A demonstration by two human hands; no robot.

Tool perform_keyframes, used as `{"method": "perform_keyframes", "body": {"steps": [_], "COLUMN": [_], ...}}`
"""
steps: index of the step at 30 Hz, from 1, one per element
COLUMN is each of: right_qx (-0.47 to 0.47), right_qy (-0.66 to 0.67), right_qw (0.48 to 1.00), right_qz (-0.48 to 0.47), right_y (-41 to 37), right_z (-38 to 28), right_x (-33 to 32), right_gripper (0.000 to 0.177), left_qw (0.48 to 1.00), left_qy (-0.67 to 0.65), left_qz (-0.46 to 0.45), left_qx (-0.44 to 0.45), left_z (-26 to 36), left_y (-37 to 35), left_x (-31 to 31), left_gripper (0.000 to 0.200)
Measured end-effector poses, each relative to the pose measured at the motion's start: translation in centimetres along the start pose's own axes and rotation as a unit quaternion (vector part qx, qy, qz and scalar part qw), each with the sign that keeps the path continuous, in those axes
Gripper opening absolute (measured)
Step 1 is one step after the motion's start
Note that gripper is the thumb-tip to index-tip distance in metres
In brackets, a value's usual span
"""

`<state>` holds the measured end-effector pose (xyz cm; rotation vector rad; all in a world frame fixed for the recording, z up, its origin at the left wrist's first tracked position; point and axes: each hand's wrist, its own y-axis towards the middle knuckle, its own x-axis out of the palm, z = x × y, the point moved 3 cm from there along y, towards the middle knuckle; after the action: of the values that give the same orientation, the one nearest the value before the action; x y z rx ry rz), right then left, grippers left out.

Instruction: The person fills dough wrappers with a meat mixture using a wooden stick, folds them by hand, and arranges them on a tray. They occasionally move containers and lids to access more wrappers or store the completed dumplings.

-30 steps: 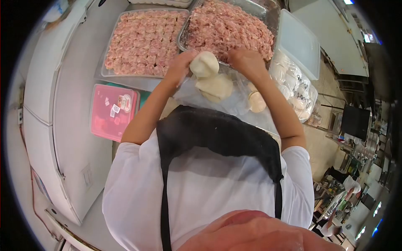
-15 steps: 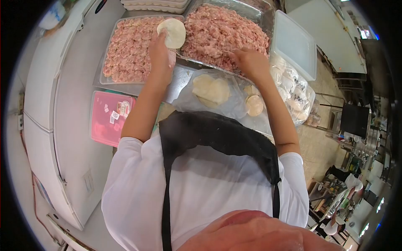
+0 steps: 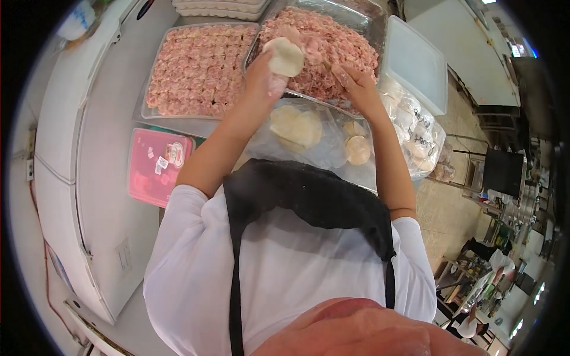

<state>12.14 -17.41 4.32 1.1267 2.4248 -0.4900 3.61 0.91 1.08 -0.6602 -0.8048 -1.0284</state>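
My left hand [image 3: 261, 76] is closed on the edge of a round, pale dumpling wrapper [image 3: 286, 58], held over the left side of the ground meat. My right hand [image 3: 356, 86] reaches into the ground meat [image 3: 320, 35] at the near right of its metal tray [image 3: 374, 18]. Its fingers are bent together; what they hold is hard to make out. To the left, a plastic tray [image 3: 144, 107] holds tight rows of meat-topped dumplings [image 3: 196, 71]. Below my hands, a stack of wrappers [image 3: 295, 128] lies on a plastic bag [image 3: 329, 151], beside a smaller round stack [image 3: 358, 150].
A pink lidded box [image 3: 155, 169] sits at the left. On the right are a translucent plastic container [image 3: 415, 65] and bagged round pieces with handwriting [image 3: 418, 133]. White stacked trays [image 3: 219, 6] stand at the back. A white appliance [image 3: 101, 166] borders the left. Two people are far off at lower right.
My left hand has moved right with the wrapper, from above the dumpling tray to over the ground meat. My right hand stays at the meat, its fingers turned slightly.
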Motion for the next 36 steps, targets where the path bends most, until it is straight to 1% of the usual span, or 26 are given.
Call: {"method": "perform_keyframes", "body": {"steps": [2,3,4,7,9,10,11,12,13,15,16,18,19,21,22,24,25,26,27,28,29,30,31,33,34,36], "right_qx": [-0.141,-0.21,-0.2,-0.161,-0.115,-0.144,-0.171,-0.198,-0.188,-0.168,-0.17,-0.169,-0.181,-0.202,-0.21,-0.234,-0.232,-0.228,-0.221,-0.186,-0.15,-0.116,-0.122,-0.133,-0.172,-0.246], "right_qy": [-0.057,-0.085,-0.132,-0.282,-0.388,-0.373,-0.357,-0.34,-0.368,-0.423,-0.432,-0.445,-0.432,-0.407,-0.375,-0.309,-0.268,-0.227,-0.186,-0.176,-0.166,-0.155,-0.16,-0.169,-0.17,-0.171], "right_qw": [0.986,0.969,0.967,0.945,0.914,0.916,0.917,0.916,0.909,0.891,0.885,0.879,0.883,0.89,0.903,0.922,0.934,0.944,0.953,0.965,0.974,0.981,0.98,0.977,0.97,0.954], "right_qz": [0.067,0.099,0.081,0.031,0.01,0.033,0.057,0.08,0.057,0.011,0.021,0.043,0.04,0.035,0.032,0.023,0.046,0.069,0.092,0.063,0.034,0.004,0.0,-0.011,-0.013,-0.017], "right_y": [0.9,1.0,0.7,-1.2,-2.9,-3.0,-3.2,-3.3,-3.2,-2.8,-3.1,-4.7,-4.2,-3.1,-3.1,-2.7,-2.7,-2.8,-3.1,-3.5,-3.9,-4.3,-4.7,-5.3,-5.2,-4.7], "right_z": [1.4,1.9,1.4,-0.8,-1.8,-2.0,-2.1,-2.3,-2.3,-2.9,-4.8,-8.4,-7.7,-5.9,-5.8,-6.3,-6.1,-5.8,-5.6,-5.9,-6.8,-7.4,-7.5,-7.6,-7.4,-5.7], "right_x": [1.3,1.5,1.3,-0.4,-1.5,-1.3,-0.9,-0.7,-0.5,-0.5,-1.0,-1.5,-0.8,0.8,0.3,-1.3,-2.0,-2.7,-3.1,-3.2,-3.4,-3.5,-3.5,-3.5,-3.0,-1.4], "right_gripper": [0.032,0.031,0.029,0.022,0.019,0.02,0.021,0.022,0.02,0.017,0.015,0.013,0.013,0.014,0.016,0.02,0.021,0.023,0.025,0.026,0.026,0.026,0.026,0.026,0.026,0.026], "left_qw": [0.999,0.999,0.992,0.975,0.973,0.97,0.975,0.979,0.982,0.987,0.989,0.991,0.992,0.983,0.976,0.986,0.987,0.997,0.989,0.963,0.922,0.859,0.777,0.696,0.65,0.656], "left_qy": [0.048,-0.037,-0.122,-0.193,-0.193,-0.193,-0.183,-0.173,-0.162,-0.135,-0.125,-0.101,-0.087,-0.147,-0.178,-0.163,-0.151,-0.022,0.106,0.231,0.343,0.447,0.541,0.648,0.696,0.696], "left_qz": [-0.012,0.012,0.037,0.071,0.118,0.141,0.112,0.084,0.057,0.06,0.061,0.061,0.061,0.098,0.117,0.025,-0.022,-0.061,-0.098,-0.135,-0.167,-0.195,-0.217,-0.237,-0.247,-0.271], "left_qx": [0.022,0.005,-0.012,-0.08,-0.054,-0.041,-0.053,-0.064,-0.074,-0.064,-0.053,-0.058,-0.064,-0.046,-0.035,-0.039,-0.044,-0.035,-0.027,-0.02,0.066,0.154,0.239,0.2,0.178,0.107], "left_z": [-0.3,-0.4,-0.6,-1.4,-1.6,-1.7,-1.9,-1.1,-0.4,0.6,1.0,1.4,1.5,1.9,2.3,3.1,3.7,4.1,5.3,5.9,6.5,7.0,7.5,7.9,8.0,8.2], "left_y": [0.2,1.4,2.4,4.1,4.6,4.7,4.9,4.0,3.2,2.6,2.6,3.0,3.1,3.0,2.9,3.1,3.2,2.9,1.0,0.0,0.0,0.1,0.2,1.0,1.1,0.9], "left_x": [2.3,3.2,3.5,-0.5,-2.5,-2.9,-2.9,-1.3,0.1,1.3,1.6,1.1,1.0,2.0,2.4,1.5,1.3,1.0,2.4,3.3,3.6,3.8,4.0,3.6,3.6,4.3], "left_gripper": [0.051,0.055,0.059,0.073,0.074,0.075,0.075,0.076,0.077,0.075,0.074,0.069,0.067,0.058,0.053,0.048,0.047,0.049,0.051,0.054,0.057,0.06,0.064,0.066,0.067,0.064]}}
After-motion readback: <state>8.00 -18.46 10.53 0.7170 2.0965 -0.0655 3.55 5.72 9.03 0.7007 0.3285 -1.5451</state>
